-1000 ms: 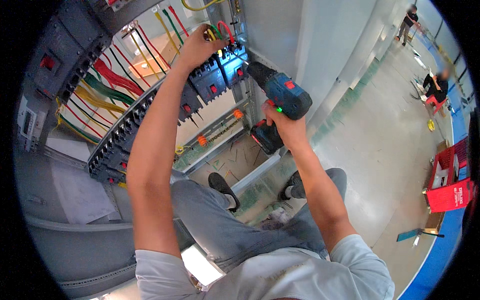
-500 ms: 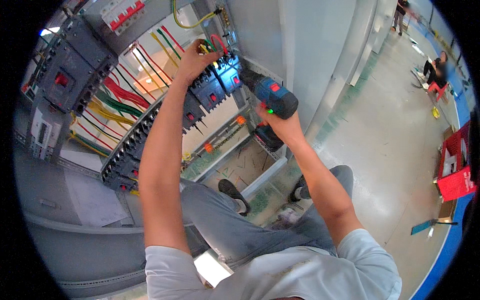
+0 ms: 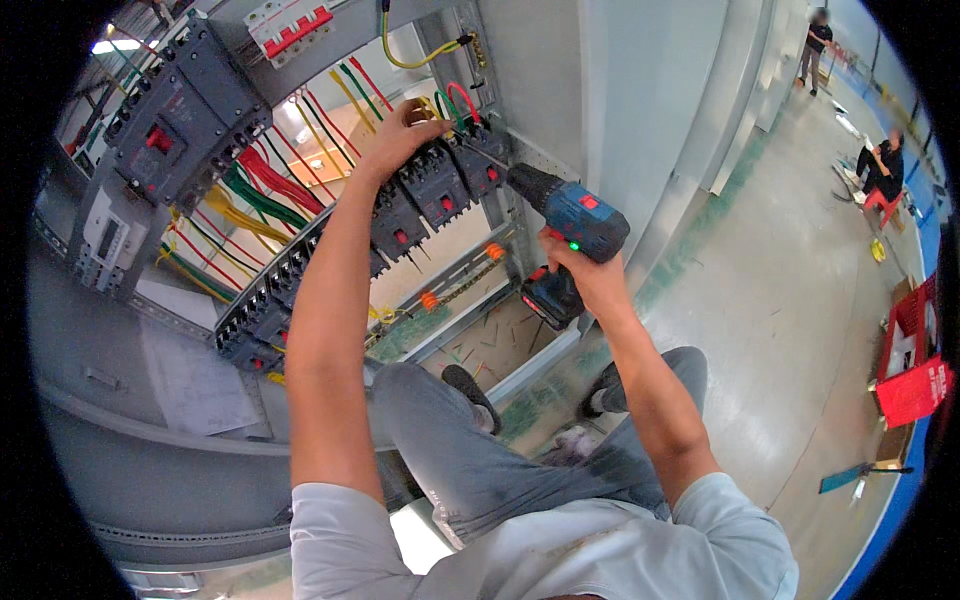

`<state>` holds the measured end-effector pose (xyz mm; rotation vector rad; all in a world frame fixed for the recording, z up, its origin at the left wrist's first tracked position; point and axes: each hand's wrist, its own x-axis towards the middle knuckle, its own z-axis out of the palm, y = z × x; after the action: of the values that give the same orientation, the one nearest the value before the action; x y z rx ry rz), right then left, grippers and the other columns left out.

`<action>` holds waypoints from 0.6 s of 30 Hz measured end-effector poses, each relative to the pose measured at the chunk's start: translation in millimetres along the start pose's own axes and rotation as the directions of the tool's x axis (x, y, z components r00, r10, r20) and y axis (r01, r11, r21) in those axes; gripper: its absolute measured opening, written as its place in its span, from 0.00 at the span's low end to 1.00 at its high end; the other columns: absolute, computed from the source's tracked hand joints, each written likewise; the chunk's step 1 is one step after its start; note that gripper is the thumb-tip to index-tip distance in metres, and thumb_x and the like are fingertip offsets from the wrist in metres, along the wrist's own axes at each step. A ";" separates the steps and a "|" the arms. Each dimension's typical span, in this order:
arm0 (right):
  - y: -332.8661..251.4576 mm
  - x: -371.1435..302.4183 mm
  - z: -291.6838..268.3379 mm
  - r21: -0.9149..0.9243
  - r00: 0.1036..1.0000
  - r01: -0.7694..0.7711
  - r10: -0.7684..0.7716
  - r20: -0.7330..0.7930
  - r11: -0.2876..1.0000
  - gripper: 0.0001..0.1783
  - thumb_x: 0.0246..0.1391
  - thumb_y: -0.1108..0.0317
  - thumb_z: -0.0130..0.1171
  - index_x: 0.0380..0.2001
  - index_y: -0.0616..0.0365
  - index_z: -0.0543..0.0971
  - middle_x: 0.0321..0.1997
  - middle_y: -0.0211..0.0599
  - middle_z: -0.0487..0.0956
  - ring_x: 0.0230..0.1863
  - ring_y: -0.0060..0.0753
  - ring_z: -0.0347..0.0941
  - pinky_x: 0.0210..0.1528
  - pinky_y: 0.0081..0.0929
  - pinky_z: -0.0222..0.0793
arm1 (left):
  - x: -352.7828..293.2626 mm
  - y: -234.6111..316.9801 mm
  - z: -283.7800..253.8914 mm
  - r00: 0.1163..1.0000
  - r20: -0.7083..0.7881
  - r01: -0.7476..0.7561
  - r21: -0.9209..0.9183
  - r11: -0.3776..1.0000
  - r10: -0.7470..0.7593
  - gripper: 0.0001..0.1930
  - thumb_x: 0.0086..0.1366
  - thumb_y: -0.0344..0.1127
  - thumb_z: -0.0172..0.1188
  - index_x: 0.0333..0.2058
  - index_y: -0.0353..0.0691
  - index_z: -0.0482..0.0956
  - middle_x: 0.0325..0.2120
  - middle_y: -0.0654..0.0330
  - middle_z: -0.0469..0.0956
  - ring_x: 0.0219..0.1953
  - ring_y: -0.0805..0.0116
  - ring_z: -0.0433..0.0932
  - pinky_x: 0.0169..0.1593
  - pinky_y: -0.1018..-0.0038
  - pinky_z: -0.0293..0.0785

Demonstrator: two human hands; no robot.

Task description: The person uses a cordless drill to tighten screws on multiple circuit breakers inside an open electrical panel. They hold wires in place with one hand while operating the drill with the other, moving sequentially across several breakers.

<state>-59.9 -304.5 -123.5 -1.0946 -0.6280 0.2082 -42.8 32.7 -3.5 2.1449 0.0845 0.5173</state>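
Observation:
My right hand [image 3: 592, 280] grips a blue and black cordless drill [image 3: 588, 218] by its handle. Its long thin bit [image 3: 487, 156] points left at the terminal end of the last black circuit breaker [image 3: 482, 172] in the row; whether the tip touches a screw I cannot tell. My left hand [image 3: 398, 145] is at the top of that row, with thumb and fingers closed around a short yellow wire [image 3: 428, 106]; the fingertips partly hide it. Beside those fingers, a red wire [image 3: 462, 97] loops and a green wire [image 3: 441, 104] runs down to the terminals.
A large breaker [image 3: 165, 140] and bundled red, green and yellow wires [image 3: 265, 190] fill the cabinet's left. A grey panel [image 3: 640, 110] rises right of the drill. Papers [image 3: 200, 385] lie at lower left. Two people and a red crate [image 3: 905, 340] are far right.
The drill's light, which lit the end breaker blue, is now off. My right hand has drawn the drill slightly right and back. My left hand stays by the wires; the view has shifted a little.

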 end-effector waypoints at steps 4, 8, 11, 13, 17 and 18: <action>10.4 -1.7 6.5 0.034 1.000 -0.001 0.001 0.004 0.999 0.09 0.55 0.73 0.71 0.38 0.61 0.82 0.32 0.28 0.83 0.27 0.21 0.76 0.30 0.26 0.74 | 4.5 -5.8 0.1 0.999 -0.022 0.047 0.063 0.997 -0.046 0.35 0.60 0.49 0.71 0.58 0.27 0.74 0.51 0.50 0.82 0.54 0.63 0.79 0.58 0.69 0.72; 10.6 -1.2 21.4 -0.102 0.994 -0.057 0.047 -0.096 0.993 0.11 0.53 0.73 0.72 0.39 0.61 0.81 0.33 0.28 0.82 0.27 0.21 0.75 0.31 0.26 0.73 | 5.9 -6.7 -5.0 0.999 -0.005 0.039 0.002 0.999 -0.039 0.31 0.62 0.46 0.69 0.56 0.28 0.76 0.49 0.50 0.83 0.53 0.63 0.80 0.58 0.69 0.72; 13.1 4.6 30.7 -0.133 0.993 -0.027 0.011 -0.117 0.991 0.14 0.51 0.69 0.76 0.38 0.60 0.82 0.31 0.27 0.83 0.27 0.19 0.77 0.29 0.25 0.75 | 8.3 -11.6 -9.7 0.999 -0.047 0.024 -0.060 0.998 -0.027 0.28 0.64 0.45 0.66 0.55 0.29 0.77 0.49 0.50 0.83 0.53 0.63 0.80 0.60 0.68 0.70; 15.8 2.7 31.7 -0.167 0.990 0.015 -0.038 -0.135 0.986 0.14 0.51 0.68 0.76 0.38 0.58 0.82 0.30 0.26 0.82 0.26 0.19 0.76 0.29 0.26 0.75 | 8.3 -12.8 -7.5 0.996 -0.050 0.067 -0.052 0.996 -0.070 0.30 0.65 0.45 0.66 0.59 0.29 0.73 0.51 0.54 0.82 0.55 0.64 0.79 0.58 0.68 0.71; 11.8 1.9 30.9 -0.007 0.993 -0.072 0.071 -0.089 0.997 0.15 0.52 0.64 0.77 0.38 0.58 0.83 0.30 0.26 0.82 0.26 0.19 0.76 0.29 0.26 0.74 | 6.2 -6.8 -2.4 0.997 -0.040 0.071 0.012 0.997 -0.071 0.32 0.67 0.46 0.65 0.61 0.27 0.72 0.52 0.54 0.81 0.56 0.64 0.78 0.60 0.67 0.70; 13.3 3.5 30.6 0.067 0.994 -0.079 0.084 -0.073 0.995 0.15 0.53 0.63 0.77 0.38 0.58 0.83 0.30 0.26 0.82 0.26 0.19 0.76 0.28 0.26 0.74 | 6.3 -8.1 -4.0 0.998 -0.042 0.049 0.012 0.999 -0.049 0.32 0.67 0.46 0.65 0.61 0.27 0.72 0.53 0.53 0.81 0.56 0.63 0.78 0.61 0.67 0.70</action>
<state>-72.5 -273.5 -124.5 -1.0621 -0.5066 0.2546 -37.6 42.2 -5.8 2.1392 0.1636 0.5341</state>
